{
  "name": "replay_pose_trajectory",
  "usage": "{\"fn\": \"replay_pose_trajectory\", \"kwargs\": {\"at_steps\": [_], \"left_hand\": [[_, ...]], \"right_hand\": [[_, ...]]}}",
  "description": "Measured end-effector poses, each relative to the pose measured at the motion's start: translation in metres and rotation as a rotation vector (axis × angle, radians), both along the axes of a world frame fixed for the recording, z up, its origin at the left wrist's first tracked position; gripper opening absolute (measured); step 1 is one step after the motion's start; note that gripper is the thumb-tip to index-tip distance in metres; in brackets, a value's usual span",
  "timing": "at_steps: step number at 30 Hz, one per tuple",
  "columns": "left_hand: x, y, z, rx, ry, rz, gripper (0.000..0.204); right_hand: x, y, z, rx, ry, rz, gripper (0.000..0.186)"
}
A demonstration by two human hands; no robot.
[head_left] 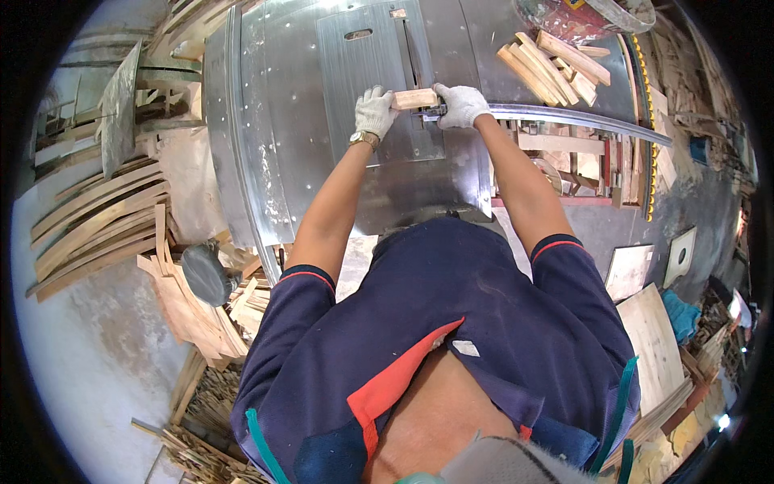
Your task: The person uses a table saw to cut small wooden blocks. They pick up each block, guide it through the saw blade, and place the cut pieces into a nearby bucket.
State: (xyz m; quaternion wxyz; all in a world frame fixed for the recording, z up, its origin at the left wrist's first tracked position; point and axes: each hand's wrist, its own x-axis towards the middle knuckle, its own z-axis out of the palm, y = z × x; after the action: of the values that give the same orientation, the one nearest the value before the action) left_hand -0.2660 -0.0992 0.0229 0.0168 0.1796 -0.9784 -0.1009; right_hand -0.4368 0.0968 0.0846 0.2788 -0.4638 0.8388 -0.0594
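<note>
A short, pale wooden block (pixel 415 99) lies crosswise just on the near side of the slot (pixel 408 52) in the metal saw table (pixel 282 121). My left hand (pixel 374 111), in a white knitted glove with a wristwatch below it, closes on the block's left end. At its right end my right hand (pixel 462 106), gloved alike, grips it with the fingers by the end of a metal fence rail (pixel 564 115). The undersides of the fingers are hidden. Whether a blade stands in the slot, I cannot tell.
Several cut wooden strips (pixel 556 68) lie on the table's right part, beside a red-stained container (pixel 564 20). Curved boards (pixel 101 218) are stacked at the left. A dark round-topped stool (pixel 207 274) stands near wood scraps. Panels (pixel 629 270) lean at the right.
</note>
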Motion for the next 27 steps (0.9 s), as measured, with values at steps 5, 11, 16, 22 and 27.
{"fn": "replay_pose_trajectory", "kwargs": {"at_steps": [5, 11, 16, 22, 27], "left_hand": [[-0.02, -0.017, 0.002, 0.03, -0.039, 0.024, 0.046], [-0.042, -0.036, 0.001, 0.016, -0.029, 0.02, 0.047], [-0.058, -0.05, 0.002, 0.035, -0.051, 0.028, 0.046], [-0.074, -0.062, 0.006, 0.031, -0.053, 0.027, 0.046], [-0.083, -0.065, 0.011, 0.039, -0.062, 0.022, 0.046]], "right_hand": [[-0.022, -0.017, 0.002, 0.017, -0.03, 0.01, 0.089], [-0.045, -0.034, -0.002, -0.018, -0.005, 0.023, 0.087], [-0.061, -0.046, -0.005, -0.025, -0.004, 0.027, 0.087], [-0.076, -0.059, -0.002, 0.007, -0.018, 0.035, 0.086], [-0.086, -0.065, -0.013, -0.022, 0.024, 0.023, 0.087]]}}
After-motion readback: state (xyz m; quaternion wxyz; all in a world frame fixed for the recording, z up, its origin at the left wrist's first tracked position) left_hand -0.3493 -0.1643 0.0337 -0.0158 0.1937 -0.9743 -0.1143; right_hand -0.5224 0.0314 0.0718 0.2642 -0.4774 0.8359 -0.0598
